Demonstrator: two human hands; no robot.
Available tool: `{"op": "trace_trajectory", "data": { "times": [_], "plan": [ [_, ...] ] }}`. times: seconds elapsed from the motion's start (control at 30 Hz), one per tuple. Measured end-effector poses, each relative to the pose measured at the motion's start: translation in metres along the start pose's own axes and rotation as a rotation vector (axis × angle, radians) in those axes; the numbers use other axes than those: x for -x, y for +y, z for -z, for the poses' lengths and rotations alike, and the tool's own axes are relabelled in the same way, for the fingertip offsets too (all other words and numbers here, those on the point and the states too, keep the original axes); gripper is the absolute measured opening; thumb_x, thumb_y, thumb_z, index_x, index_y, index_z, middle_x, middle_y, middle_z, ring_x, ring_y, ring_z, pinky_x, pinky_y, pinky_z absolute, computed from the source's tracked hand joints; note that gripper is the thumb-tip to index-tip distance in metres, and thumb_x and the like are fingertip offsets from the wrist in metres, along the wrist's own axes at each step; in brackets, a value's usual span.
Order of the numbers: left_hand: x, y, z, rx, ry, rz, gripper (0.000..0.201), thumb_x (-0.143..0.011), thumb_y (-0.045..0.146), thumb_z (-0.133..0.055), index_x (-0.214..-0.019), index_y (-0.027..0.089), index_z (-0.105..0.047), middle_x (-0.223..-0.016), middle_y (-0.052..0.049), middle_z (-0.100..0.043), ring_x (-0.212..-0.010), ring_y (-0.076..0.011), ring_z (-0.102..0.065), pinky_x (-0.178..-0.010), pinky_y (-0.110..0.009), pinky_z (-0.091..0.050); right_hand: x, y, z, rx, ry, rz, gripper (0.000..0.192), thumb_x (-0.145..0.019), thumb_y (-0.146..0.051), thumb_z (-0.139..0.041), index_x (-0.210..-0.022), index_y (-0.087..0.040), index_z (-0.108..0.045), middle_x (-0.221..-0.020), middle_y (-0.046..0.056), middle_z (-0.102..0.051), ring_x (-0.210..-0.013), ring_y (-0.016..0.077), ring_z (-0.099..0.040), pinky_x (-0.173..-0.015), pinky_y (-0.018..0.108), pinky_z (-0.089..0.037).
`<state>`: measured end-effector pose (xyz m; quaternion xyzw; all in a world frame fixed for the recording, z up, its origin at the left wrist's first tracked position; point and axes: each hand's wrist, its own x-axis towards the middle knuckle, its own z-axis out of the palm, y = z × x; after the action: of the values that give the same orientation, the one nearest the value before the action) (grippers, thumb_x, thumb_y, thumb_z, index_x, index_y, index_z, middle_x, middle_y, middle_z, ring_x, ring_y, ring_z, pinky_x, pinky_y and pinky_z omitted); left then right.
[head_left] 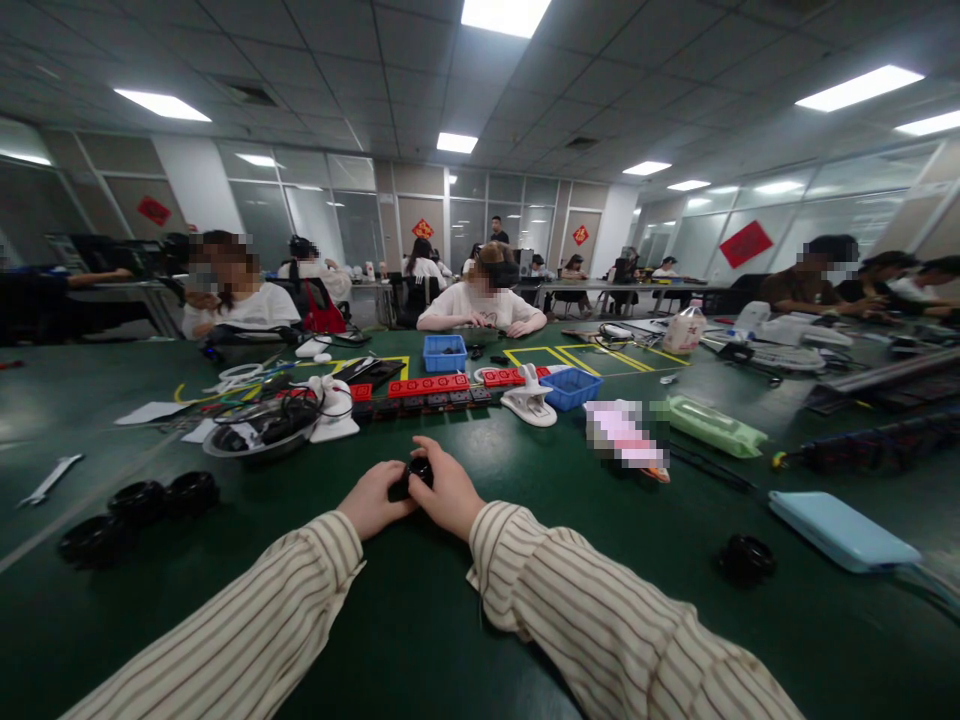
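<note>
Both of my hands meet over the green tabletop (420, 620), closed around a small round black part (418, 468) with a ring-like top. My left hand (376, 498) grips its left side, while my right hand (450, 490) wraps it from the right, hiding much of it. Similar black round parts lie to the left: one nearer me (94, 541), another behind it (139, 502) and a third (192, 492) beside that. A further black round part (746, 557) rests on the right side.
A wrench (51, 480) lies far left. Ahead are a bowl (259, 440) of dark items, a red strip (427, 385), blue bins (445, 353) and a white stand (529, 398). A green soft pack (712, 427) and light-blue box (844, 530) lie right. A person (484, 300) sits opposite.
</note>
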<state>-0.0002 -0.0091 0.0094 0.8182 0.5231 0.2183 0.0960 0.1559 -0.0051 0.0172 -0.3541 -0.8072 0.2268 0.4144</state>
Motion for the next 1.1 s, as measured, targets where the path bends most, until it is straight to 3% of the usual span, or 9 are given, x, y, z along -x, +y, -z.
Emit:
{"op": "trace_trajectory", "data": {
  "times": [0.17,0.33,0.53,0.73,0.87,0.97,1.1],
  "plan": [
    [0.002,0.003,-0.002,-0.103,0.083,0.029,0.053,-0.064,0.047,-0.055,-0.107,0.017,-0.047,-0.107,-0.008,-0.053,-0.099,-0.0249,-0.048,-0.092,-0.044,-0.032,0.0,-0.001,0.0,0.083,0.052,0.017,0.05,-0.074,-0.024,-0.05,-0.121,-0.017,-0.036,-0.109,0.008,-0.051,-0.101,0.0181,-0.046,-0.092,0.037,-0.035],
    [0.004,0.011,-0.005,-0.247,0.129,0.159,0.048,-0.062,0.048,-0.054,-0.097,0.015,-0.051,-0.098,-0.009,-0.055,-0.097,-0.0262,-0.049,-0.097,-0.05,-0.022,0.0,0.0,-0.001,0.126,0.084,0.004,0.048,-0.073,-0.035,-0.055,-0.115,-0.015,-0.042,-0.1,0.008,-0.051,-0.094,0.0182,-0.048,-0.087,0.037,-0.038],
    [0.003,0.014,-0.004,-0.272,0.116,0.189,0.03,-0.065,0.038,-0.053,-0.085,0.017,-0.055,-0.089,-0.007,-0.058,-0.09,-0.0246,-0.052,-0.091,-0.044,-0.031,-0.002,0.004,-0.004,0.086,0.051,0.03,0.047,-0.069,-0.027,-0.059,-0.112,-0.016,-0.044,-0.103,0.007,-0.05,-0.098,0.0178,-0.047,-0.09,0.035,-0.037],
    [0.0,0.007,0.0,-0.107,0.029,0.084,0.024,-0.065,0.037,-0.053,-0.078,0.018,-0.055,-0.084,-0.005,-0.058,-0.082,-0.0217,-0.054,-0.076,-0.034,-0.041,-0.002,0.003,-0.003,-0.025,0.015,0.039,0.047,-0.071,-0.014,-0.047,-0.117,-0.016,-0.038,-0.106,0.007,-0.05,-0.099,0.0154,-0.048,-0.092,0.033,-0.037],
    [0.001,0.006,-0.002,-0.109,0.031,0.058,0.036,-0.066,0.038,-0.053,-0.094,0.016,-0.053,-0.096,-0.008,-0.057,-0.09,-0.0238,-0.053,-0.083,-0.038,-0.039,-0.001,0.002,-0.002,-0.012,-0.045,0.016,0.053,-0.071,-0.014,-0.048,-0.122,-0.017,-0.033,-0.111,0.007,-0.05,-0.103,0.0166,-0.047,-0.093,0.035,-0.035],
    [0.003,0.009,-0.003,-0.102,0.063,0.059,0.052,-0.066,0.04,-0.054,-0.111,0.017,-0.044,-0.109,-0.009,-0.054,-0.1,-0.0249,-0.049,-0.091,-0.042,-0.033,0.0,0.001,-0.001,0.049,-0.01,0.006,0.054,-0.073,-0.025,-0.052,-0.123,-0.017,-0.033,-0.112,0.009,-0.049,-0.104,0.0186,-0.046,-0.094,0.037,-0.034],
    [0.004,0.015,-0.004,-0.146,0.076,0.115,0.054,-0.063,0.04,-0.056,-0.11,0.017,-0.043,-0.11,-0.009,-0.053,-0.105,-0.0255,-0.046,-0.097,-0.047,-0.024,-0.001,0.0,-0.002,0.133,0.029,-0.007,0.057,-0.071,-0.037,-0.056,-0.12,-0.016,-0.037,-0.108,0.009,-0.048,-0.101,0.0202,-0.046,-0.091,0.039,-0.035]
  ]
}}
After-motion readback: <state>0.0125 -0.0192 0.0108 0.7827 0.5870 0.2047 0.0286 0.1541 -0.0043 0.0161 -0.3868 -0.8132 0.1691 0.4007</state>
